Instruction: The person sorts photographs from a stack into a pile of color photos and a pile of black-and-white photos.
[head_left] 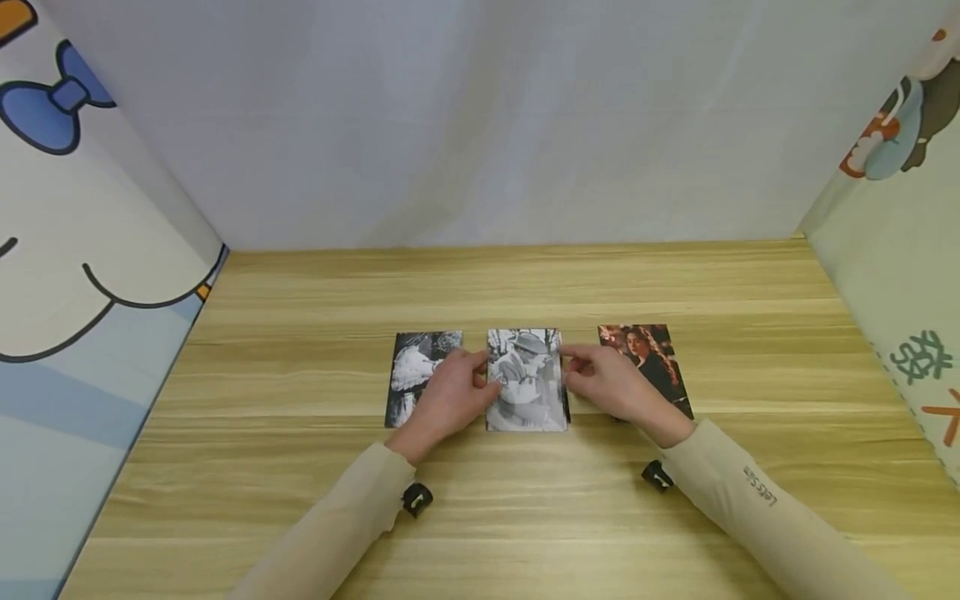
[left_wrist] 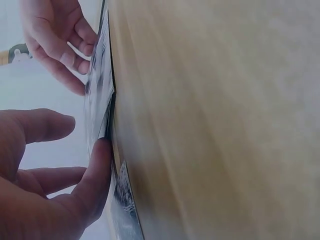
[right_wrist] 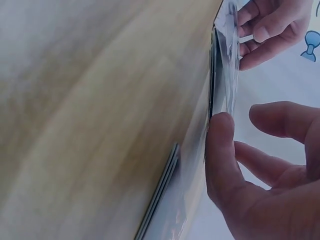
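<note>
On the wooden table (head_left: 525, 517), head view: three photo cards lie in a row. The middle card (head_left: 527, 379), black and white, sits between my two hands. My left hand (head_left: 447, 398) comes in from the left, thumb on the card's left edge, fingers curled loosely toward it; the hand lies over part of the left card (head_left: 411, 375), also black and white. My right hand (head_left: 611, 385) comes in from the right, fingertips at the middle card's right edge, and it covers the lower left part of the colour card (head_left: 651, 357). A dark edge shows along the middle card's right side, so it appears to lie on a stack. Both sleeves are beige.

Left wrist view, table (left_wrist: 210, 120) seen edge-on: my left hand (left_wrist: 47, 175) has its thumb pressed against the near edge of the middle card (left_wrist: 97, 95), whose top sheet bows up off the dark stack beneath. The other fingers are spread and relaxed, not wrapped round it. My right hand (left_wrist: 57, 42) pinches the far edge. The left card (left_wrist: 124, 205) lies flat just beside the thumb.

Right wrist view: my right hand (right_wrist: 260, 175) sets its thumb against the card's near edge, remaining fingers loose. The middle card (right_wrist: 230, 50) is lifted and bent, my left hand (right_wrist: 272, 27) gripping its far edge. The colour card (right_wrist: 160, 200) lies flat on the table (right_wrist: 90, 120), near the thumb.
</note>
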